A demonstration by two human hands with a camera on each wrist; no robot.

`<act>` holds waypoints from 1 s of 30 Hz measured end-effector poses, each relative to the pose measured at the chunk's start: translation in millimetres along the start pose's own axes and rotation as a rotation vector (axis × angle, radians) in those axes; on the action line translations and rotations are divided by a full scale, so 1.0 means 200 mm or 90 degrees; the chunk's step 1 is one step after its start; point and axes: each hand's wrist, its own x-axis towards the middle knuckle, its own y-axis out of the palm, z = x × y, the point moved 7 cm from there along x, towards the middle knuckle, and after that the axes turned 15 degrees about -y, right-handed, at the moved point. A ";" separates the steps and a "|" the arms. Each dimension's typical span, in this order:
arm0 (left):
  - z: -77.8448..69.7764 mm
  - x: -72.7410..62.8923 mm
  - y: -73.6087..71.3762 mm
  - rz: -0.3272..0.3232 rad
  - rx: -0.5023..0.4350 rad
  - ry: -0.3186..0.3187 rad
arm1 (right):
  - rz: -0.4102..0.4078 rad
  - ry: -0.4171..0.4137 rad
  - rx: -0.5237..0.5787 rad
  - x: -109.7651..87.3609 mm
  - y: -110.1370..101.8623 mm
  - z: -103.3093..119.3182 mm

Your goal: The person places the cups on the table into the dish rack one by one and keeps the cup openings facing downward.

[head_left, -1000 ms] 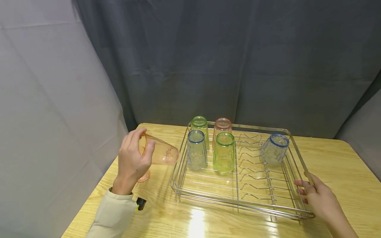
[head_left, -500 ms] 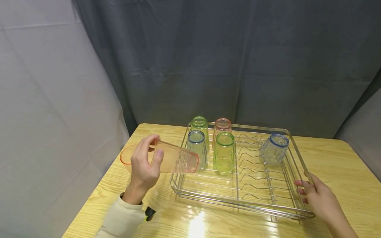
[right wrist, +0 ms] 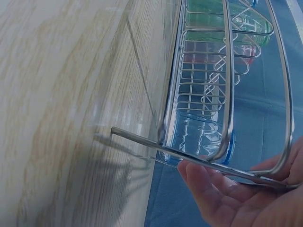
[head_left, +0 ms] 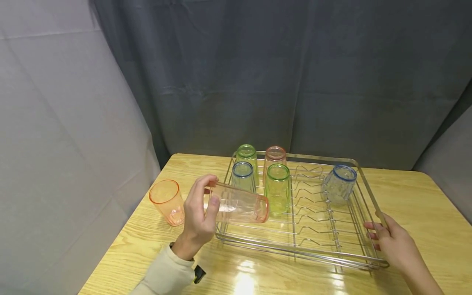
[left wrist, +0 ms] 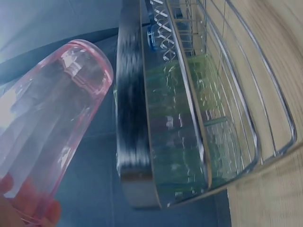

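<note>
My left hand (head_left: 200, 211) grips a clear pink glass (head_left: 241, 204) near its mouth. The glass lies tilted sideways, its base pointing right, over the left part of the wire dish rack (head_left: 265, 241). In the left wrist view the pink glass (left wrist: 57, 113) is beside the rack's flat top rail (left wrist: 132, 94). My right hand (head_left: 396, 243) holds the rack's right side near the front corner, fingers curled at the rail. Upside down in the rack stand two green glasses (head_left: 278, 192), a blue-rimmed glass (head_left: 242, 174) and a pink one (head_left: 275, 157) at left.
Another blue-rimmed glass (head_left: 339, 184) leans in the rack's right section. An orange glass (head_left: 167, 203) stands mouth up on the wooden table (head_left: 129, 254), left of the rack. Dark cloth (head_left: 228, 82) hangs behind the table, pale cloth (head_left: 66, 123) at the left.
My left hand has carried the pink glass rightward from beside the orange glass to over the rack. The orange glass now shows fully. The right hand has stayed on the rack.
</note>
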 end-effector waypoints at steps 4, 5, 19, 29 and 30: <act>-0.02 -0.01 0.03 0.012 -0.008 0.004 | 0.000 -0.001 -0.004 0.00 0.00 0.00; -0.02 -0.01 0.04 0.016 -0.008 0.004 | 0.000 0.000 -0.004 0.00 0.00 0.00; -0.07 -0.01 0.09 0.037 -0.015 0.011 | -0.003 -0.004 0.001 0.00 0.00 0.01; -0.09 -0.02 0.14 0.050 -0.033 0.021 | 0.002 0.009 0.018 0.00 0.00 0.00; -0.09 -0.02 0.14 0.049 -0.034 0.022 | 0.009 0.013 0.031 0.01 0.00 -0.01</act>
